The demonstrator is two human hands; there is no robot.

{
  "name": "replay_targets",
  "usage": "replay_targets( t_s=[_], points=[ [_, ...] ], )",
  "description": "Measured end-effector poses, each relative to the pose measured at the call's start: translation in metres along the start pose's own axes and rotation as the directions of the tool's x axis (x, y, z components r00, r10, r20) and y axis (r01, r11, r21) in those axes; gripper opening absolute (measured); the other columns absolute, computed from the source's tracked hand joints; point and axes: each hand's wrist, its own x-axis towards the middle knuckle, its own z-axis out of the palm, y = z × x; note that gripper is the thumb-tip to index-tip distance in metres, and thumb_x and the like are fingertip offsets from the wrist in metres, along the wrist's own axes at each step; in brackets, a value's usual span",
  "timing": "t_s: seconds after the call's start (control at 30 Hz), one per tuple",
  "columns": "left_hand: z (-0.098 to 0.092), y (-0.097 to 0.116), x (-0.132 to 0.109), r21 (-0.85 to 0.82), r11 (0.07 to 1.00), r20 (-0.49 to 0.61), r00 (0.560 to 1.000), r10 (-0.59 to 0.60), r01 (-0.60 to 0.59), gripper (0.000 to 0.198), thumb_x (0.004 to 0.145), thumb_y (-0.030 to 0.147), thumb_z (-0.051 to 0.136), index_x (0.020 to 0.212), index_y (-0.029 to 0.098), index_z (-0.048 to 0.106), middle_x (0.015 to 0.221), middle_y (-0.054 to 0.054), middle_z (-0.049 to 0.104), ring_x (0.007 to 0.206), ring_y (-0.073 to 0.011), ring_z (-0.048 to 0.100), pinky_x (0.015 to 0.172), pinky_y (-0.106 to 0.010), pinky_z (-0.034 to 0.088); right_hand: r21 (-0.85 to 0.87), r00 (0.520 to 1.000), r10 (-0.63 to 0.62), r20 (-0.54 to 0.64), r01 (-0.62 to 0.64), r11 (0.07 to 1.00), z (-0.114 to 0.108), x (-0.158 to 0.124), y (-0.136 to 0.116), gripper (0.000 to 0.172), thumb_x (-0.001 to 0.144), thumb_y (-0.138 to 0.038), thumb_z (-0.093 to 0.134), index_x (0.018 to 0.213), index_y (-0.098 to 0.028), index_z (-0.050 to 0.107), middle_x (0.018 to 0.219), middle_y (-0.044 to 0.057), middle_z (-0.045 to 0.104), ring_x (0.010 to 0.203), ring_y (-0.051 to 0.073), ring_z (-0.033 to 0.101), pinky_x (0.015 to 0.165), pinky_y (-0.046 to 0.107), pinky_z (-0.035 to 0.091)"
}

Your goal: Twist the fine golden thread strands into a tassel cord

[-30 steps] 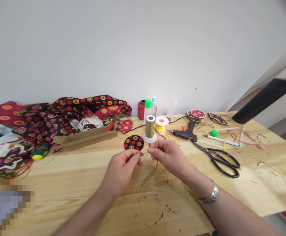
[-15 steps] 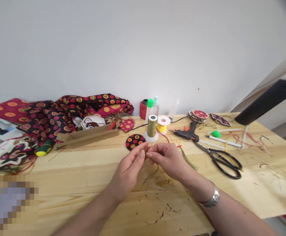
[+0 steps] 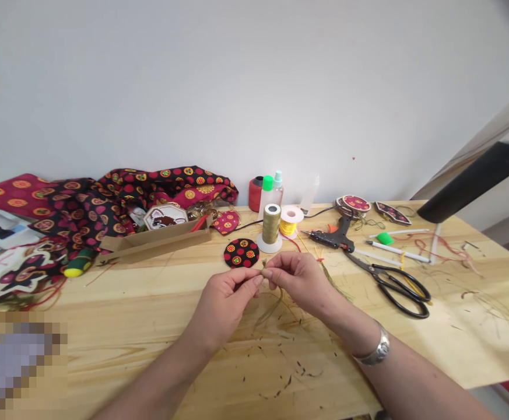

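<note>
My left hand (image 3: 228, 300) and my right hand (image 3: 295, 283) meet fingertip to fingertip above the table. Both are pinched on olive-green thread (image 3: 264, 263); a small tuft of it pokes up between the fingers, and loose strands trail below. The exact knot or loop is hidden by my fingertips. Just beyond the hands lies a round black patterned fabric disc (image 3: 241, 252). Beside it stand an olive thread cone (image 3: 272, 224) and a spool of yellow cord (image 3: 290, 221). An olive tassel (image 3: 333, 280) rests right of my right hand.
Black-handled scissors (image 3: 400, 289) and a glue gun (image 3: 333, 237) lie to the right. Plastic bottles (image 3: 277, 189) stand by the wall. At left are a cardboard tray (image 3: 162, 244), patterned fabric (image 3: 118, 192) and a green-yellow object (image 3: 79, 263). Thread scraps (image 3: 287, 382) litter the front.
My left hand has dropped slightly and its fingers have curled in closer to the right fingertips. A tuft of olive thread now shows above the pinch. My right hand has barely moved.
</note>
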Motion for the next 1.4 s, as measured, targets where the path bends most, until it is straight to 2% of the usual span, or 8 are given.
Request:
replay_targets(
  t_s=[0.2,0.37,0.5,0.67,1.0,1.17,1.4],
  points=[
    [-0.001,-0.002,0.001,-0.086,0.996,-0.008,0.999,-0.036,0.035,0.02,0.072,0.034,0.058,0.073,0.016,0.067,0.054,0.005,0.044,0.047,-0.0065,0.03,0.045,-0.021,0.022,0.02,1.0,0.008,0.006,-0.008,1.0,0.0,0.0,0.0,0.015,0.073,-0.027,0.057,0.066,-0.014,0.057,0.056,-0.002,0.054,0.051,0.007,0.046,0.049,0.02,0.035],
    [-0.002,-0.005,0.004,-0.31,0.935,0.082,0.985,-0.153,0.171,0.02,0.067,0.032,0.064,0.07,0.013,0.066,0.058,0.003,0.048,0.046,-0.004,0.032,0.043,-0.018,0.022,0.106,1.0,0.009,0.03,-0.012,0.994,0.0,-0.001,-0.002,0.016,0.072,-0.029,0.059,0.065,-0.014,0.057,0.056,-0.002,0.054,0.051,0.007,0.047,0.051,0.021,0.037],
    [-0.003,-0.005,0.005,-0.381,0.888,0.146,0.966,-0.215,0.255,0.02,0.065,0.03,0.067,0.075,0.012,0.067,0.059,0.002,0.049,0.046,-0.0032,0.032,0.04,-0.016,0.021,0.166,0.999,0.013,0.05,-0.021,0.986,-0.001,-0.001,-0.004,0.018,0.07,-0.03,0.061,0.064,-0.014,0.057,0.055,-0.002,0.054,0.051,0.007,0.048,0.051,0.021,0.038],
    [-0.003,-0.004,0.005,-0.39,0.885,0.169,0.965,-0.203,0.254,0.02,0.065,0.03,0.067,0.075,0.013,0.068,0.057,0.002,0.048,0.043,-0.0022,0.029,0.038,-0.016,0.016,0.188,0.998,0.018,0.066,-0.03,0.982,-0.001,-0.001,-0.004,0.017,0.071,-0.029,0.061,0.065,-0.014,0.057,0.055,-0.003,0.054,0.05,0.006,0.047,0.05,0.02,0.037],
    [-0.004,-0.003,0.005,-0.317,0.931,0.064,0.983,-0.169,0.181,0.017,0.065,0.031,0.065,0.066,0.014,0.066,0.055,0.003,0.052,0.04,-0.0021,0.029,0.037,-0.018,0.017,0.226,0.998,0.041,0.048,-0.051,0.973,0.001,-0.001,-0.006,0.018,0.069,-0.03,0.062,0.065,-0.014,0.057,0.055,-0.002,0.055,0.05,0.007,0.047,0.051,0.02,0.039],
    [-0.005,-0.005,0.005,-0.298,0.945,0.022,0.99,-0.136,0.136,0.018,0.068,0.031,0.063,0.065,0.014,0.065,0.055,0.003,0.052,0.04,-0.0023,0.028,0.038,-0.018,0.018,0.142,1.0,0.003,0.025,-0.006,0.99,0.001,0.0,0.0,0.014,0.074,-0.028,0.057,0.069,-0.015,0.059,0.06,-0.001,0.056,0.055,0.008,0.05,0.055,0.021,0.04],
    [-0.003,0.0,0.004,-0.247,0.967,-0.07,0.994,-0.088,0.068,0.018,0.067,0.032,0.063,0.062,0.015,0.064,0.055,0.003,0.054,0.04,-0.0029,0.029,0.039,-0.019,0.021,-0.161,0.976,-0.216,-0.04,0.207,0.965,-0.002,-0.001,0.004,0.013,0.079,-0.024,0.052,0.08,-0.019,0.064,0.076,0.002,0.063,0.071,0.013,0.055,0.067,0.025,0.043]
  ],
)
